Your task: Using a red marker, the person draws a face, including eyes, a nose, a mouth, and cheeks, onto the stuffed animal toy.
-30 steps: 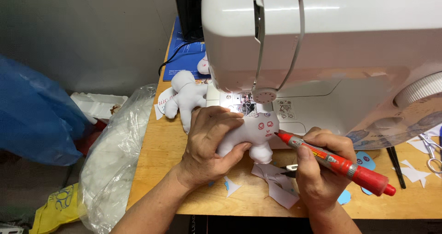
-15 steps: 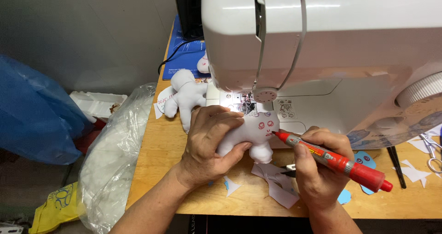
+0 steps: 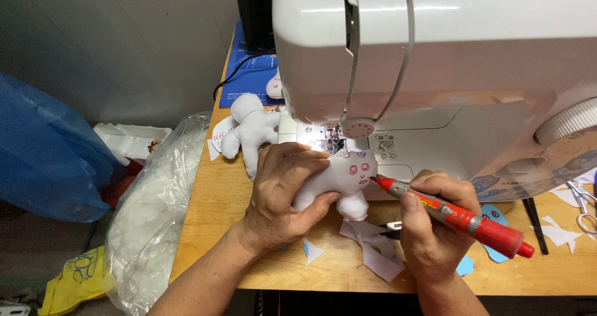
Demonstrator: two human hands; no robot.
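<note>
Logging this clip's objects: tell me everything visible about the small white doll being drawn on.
The small white doll is a stuffed figure of plain white fabric, lying sideways at the sewing machine's base. Red eyes and mouth are drawn on its head; one stubby limb hangs down. The left hand wraps its body, hiding much of it. The red marker's tip, held by the right hand, touches its face.
</note>
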